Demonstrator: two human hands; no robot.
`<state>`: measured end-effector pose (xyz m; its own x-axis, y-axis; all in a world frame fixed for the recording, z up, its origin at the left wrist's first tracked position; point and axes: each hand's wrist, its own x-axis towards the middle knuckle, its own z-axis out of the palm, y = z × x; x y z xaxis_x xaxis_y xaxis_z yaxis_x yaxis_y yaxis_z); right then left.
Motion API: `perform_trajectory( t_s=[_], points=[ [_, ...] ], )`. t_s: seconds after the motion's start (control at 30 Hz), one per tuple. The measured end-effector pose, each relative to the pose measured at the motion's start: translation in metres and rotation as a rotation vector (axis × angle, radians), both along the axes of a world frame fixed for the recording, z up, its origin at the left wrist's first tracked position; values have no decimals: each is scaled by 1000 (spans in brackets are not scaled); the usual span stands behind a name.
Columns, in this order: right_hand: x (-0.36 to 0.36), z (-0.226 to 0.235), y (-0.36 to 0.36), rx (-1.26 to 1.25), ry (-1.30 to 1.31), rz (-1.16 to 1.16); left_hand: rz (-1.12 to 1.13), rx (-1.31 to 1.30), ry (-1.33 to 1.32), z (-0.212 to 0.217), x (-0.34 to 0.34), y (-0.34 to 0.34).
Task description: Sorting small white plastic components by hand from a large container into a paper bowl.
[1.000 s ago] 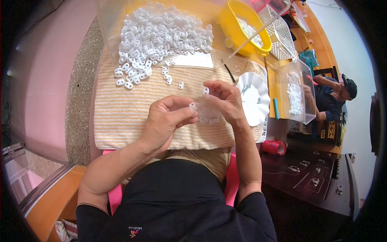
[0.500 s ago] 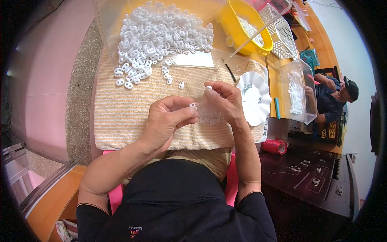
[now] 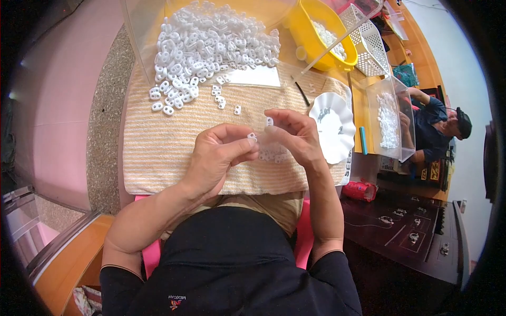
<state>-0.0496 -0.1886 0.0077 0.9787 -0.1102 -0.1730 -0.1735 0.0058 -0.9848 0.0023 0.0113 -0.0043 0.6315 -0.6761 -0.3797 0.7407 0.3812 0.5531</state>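
Observation:
Between thumb and finger of my left hand (image 3: 221,152) is a small white two-hole plastic piece (image 3: 252,136). My right hand (image 3: 298,137) pinches another white two-hole piece (image 3: 269,121), its holes facing up. The two pieces are a short way apart. Below and between my hands, a cluster of small white pieces (image 3: 274,154) lies on the striped towel (image 3: 158,174), partly covered by my right hand. Beyond them spreads a big heap of white two-hole pieces (image 3: 211,47), with several loose ones (image 3: 219,97) in front.
A clear plastic bin (image 3: 138,50) surrounds the heap. To the right are a white fluted dish (image 3: 337,142), a black strip (image 3: 302,95), a yellow basin (image 3: 305,31), a white perforated basket (image 3: 371,55) and a clear box of white pieces (image 3: 406,150). A person (image 3: 440,118) sits beyond.
The piece in my right hand has turned, so that its two holes show now. My left hand has hardly moved. The other person has raised an arm.

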Motion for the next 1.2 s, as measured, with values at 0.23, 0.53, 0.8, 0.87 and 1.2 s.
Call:
perform_trajectory(
  t_s=[0.23, 0.53, 0.8, 0.87, 1.2],
  points=[
    [-10, 3, 2, 22, 11, 59, -33, -3, -8, -3, 1, 1],
    [-13, 0, 7, 64, 5, 69, -39, 23, 1, 0, 0, 1],
    [-15, 0, 6, 29, 21, 76, -59, 15, -5, -1, 0, 1],
    [-16, -1, 6, 15, 32, 79, -61, 16, -3, -1, 0, 0],
    [-15, 2, 6, 11, 29, 88, -70, 17, -4, -2, 0, 1]
  ],
)
